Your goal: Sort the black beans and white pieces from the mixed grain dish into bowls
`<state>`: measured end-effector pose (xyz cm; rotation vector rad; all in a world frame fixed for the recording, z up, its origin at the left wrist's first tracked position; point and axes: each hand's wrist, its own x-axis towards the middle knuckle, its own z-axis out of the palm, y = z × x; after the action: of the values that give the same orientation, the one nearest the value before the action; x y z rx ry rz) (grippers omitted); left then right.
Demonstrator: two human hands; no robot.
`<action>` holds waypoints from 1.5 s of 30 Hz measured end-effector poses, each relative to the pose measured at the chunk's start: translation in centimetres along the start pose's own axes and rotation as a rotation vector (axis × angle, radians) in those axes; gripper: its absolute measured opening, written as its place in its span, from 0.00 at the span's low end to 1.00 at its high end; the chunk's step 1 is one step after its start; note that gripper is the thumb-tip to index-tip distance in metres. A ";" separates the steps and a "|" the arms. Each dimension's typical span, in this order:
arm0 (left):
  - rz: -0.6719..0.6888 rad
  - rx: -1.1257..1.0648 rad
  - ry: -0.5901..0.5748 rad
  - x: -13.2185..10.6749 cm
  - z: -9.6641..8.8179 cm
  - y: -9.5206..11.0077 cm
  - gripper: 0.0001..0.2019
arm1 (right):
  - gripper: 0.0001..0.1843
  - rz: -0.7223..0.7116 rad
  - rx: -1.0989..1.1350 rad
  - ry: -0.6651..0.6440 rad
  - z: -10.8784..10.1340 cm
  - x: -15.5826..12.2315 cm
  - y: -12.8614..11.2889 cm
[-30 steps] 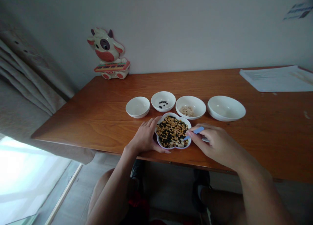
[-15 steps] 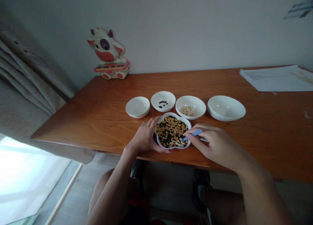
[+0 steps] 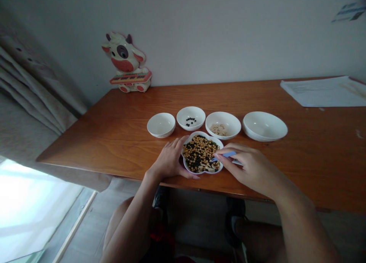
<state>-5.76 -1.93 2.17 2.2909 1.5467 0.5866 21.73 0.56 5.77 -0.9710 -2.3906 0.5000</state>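
Note:
A white flower-shaped plate with a purple rim (image 3: pixel 203 133) sits near the table's front edge, heaped with a mix of beans and pale pieces (image 3: pixel 200 153). My left hand (image 3: pixel 169 159) rests flat with its fingers against the plate's left side, holding nothing. My right hand (image 3: pixel 246 165) pinches blue plastic tweezers (image 3: pixel 227 154), whose tips reach over the mix at the plate's right side. Behind the plate, a white bowl (image 3: pixel 190 117) holds a few black beans, and another white bowl (image 3: pixel 222 124) holds pale pieces.
Two more white bowls (image 3: pixel 161 125) (image 3: pixel 264 126) stand at either end of that row on the wooden table (image 3: pixel 100 141). A toy cow figure (image 3: pixel 126 63) stands at the back left, papers (image 3: pixel 323 91) lie at the back right, and a curtain (image 3: pixel 28 76) hangs at the left.
My right hand has shifted slightly left, carrying the tweezer tips farther over the mix. My left hand and the bowls have not moved.

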 end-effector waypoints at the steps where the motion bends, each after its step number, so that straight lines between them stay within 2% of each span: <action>1: -0.002 0.000 -0.002 0.0 0.0 0.0 0.65 | 0.12 -0.002 -0.001 -0.006 0.0 0.0 0.0; 10: -0.004 -0.004 -0.003 0.0 0.0 0.0 0.65 | 0.14 0.007 0.011 -0.022 0.3 0.3 -0.1; 20: 0.004 -0.007 0.002 0.0 0.1 -0.1 0.65 | 0.13 -0.016 0.013 0.037 0.5 0.4 -0.1; 23: 0.002 -0.006 0.002 0.0 0.1 -0.2 0.66 | 0.11 -0.020 0.046 0.105 0.4 0.5 -0.1; 28: 0.004 -0.010 -0.003 0.0 0.1 -0.2 0.65 | 0.11 0.000 0.043 0.293 -0.1 0.4 0.2; 37: 0.010 -0.019 0.004 -0.1 0.0 -0.2 0.65 | 0.15 0.223 0.029 0.588 -0.5 0.3 1.3; 45: 0.022 -0.021 0.009 -0.1 0.2 -0.2 0.65 | 0.18 0.354 0.087 0.680 0.3 0.1 2.7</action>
<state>-5.90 -1.92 1.91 2.2954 1.5142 0.6166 22.90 2.44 4.22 -1.2842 -1.5922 0.3207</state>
